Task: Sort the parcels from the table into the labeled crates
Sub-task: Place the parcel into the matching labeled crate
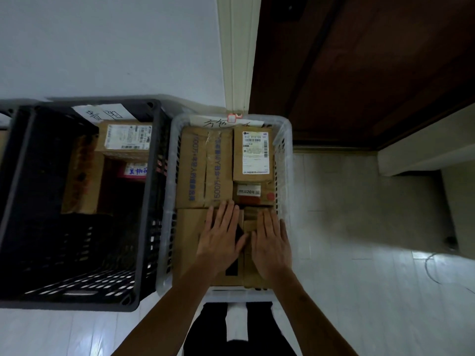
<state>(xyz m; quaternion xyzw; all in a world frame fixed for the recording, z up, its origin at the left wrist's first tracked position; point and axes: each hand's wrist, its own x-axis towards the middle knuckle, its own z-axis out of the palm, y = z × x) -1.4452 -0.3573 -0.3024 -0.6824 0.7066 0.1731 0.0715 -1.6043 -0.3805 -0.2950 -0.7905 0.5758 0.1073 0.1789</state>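
A white plastic crate (284, 140) with a handwritten paper label at its far rim is packed with cardboard parcels. Both my hands lie flat, fingers straight, on the near parcels in it: my left hand (220, 235) on a wide brown box (189, 232), my right hand (270, 240) on a narrower box (253, 274) beside it. Behind them lie a long box with blue print (203, 165) and a box with a white shipping label (253, 152). To the left stands a black crate (151, 201) with its own paper label, holding a few parcels (126, 138) at its far end.
Both crates stand on a pale floor against a white wall. A dark wooden door (359, 73) and a white door frame (239, 52) rise behind the white crate. A pale cabinet corner (424, 150) juts in at the right. My legs and feet show below.
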